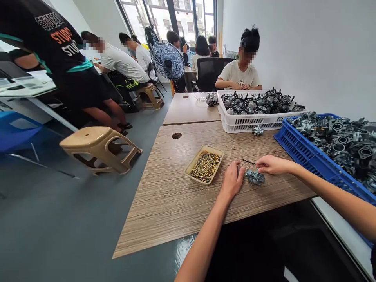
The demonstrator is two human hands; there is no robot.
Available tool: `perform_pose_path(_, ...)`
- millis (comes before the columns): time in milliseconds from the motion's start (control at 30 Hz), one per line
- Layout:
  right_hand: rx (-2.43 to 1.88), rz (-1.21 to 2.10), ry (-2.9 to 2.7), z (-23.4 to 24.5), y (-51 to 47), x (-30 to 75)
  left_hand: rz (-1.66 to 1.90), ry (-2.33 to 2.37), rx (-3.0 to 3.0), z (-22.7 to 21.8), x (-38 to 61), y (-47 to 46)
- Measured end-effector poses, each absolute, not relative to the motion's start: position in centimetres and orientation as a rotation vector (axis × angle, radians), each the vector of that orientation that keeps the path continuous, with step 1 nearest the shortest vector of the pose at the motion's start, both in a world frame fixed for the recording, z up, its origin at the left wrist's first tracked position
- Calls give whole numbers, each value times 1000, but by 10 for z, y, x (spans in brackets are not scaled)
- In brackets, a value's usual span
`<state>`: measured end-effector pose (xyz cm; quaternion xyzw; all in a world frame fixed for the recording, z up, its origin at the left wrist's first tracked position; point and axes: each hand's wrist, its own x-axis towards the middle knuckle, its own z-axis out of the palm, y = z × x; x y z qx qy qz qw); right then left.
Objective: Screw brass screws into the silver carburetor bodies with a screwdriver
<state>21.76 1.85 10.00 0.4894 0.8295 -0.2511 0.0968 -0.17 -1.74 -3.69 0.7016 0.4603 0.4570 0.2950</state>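
Two bare forearms (207, 243) reach over a wood-grain tabletop (164, 196) from its near edge. Left of the hands sits a shallow cream-yellow plastic tray (194, 158), heaped with small brass-coloured and dark metal pieces (205, 166). On the right, a slatted blue plastic crate (308, 152) is piled with silvery metal castings (343, 137) with round openings; beyond, a slotted white plastic basket (243, 123) holds grey metal parts with black fittings (258, 102). One small silvery metal casting (255, 178) lies on the tabletop between the two hands. The left hand (233, 177) rests beside it, open, thumb apart from the fingers and close to its left side. The right hand (272, 164) has curled fingers at its upper right edge; whether they grip it, or the thin dark rod (249, 162) just beyond, cannot be told
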Motion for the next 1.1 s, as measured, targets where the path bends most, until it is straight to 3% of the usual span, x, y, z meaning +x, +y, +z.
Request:
perform_pose_path(333,1544,-997,2345,87,31,210,1105,1198,1906,-33,-10,-22)
perform_pose_path(567,1719,-806,2428,90,6,196,1071,1205,1939,-28,-12,-25)
perform_pose_path(833,1592,-179,2491,114,-22,151,1068,1174,1971,-23,-14,-28)
perform_pose_path(1100,1669,-370,2383,112,11,143,1102,1197,1962,-24,-14,-28)
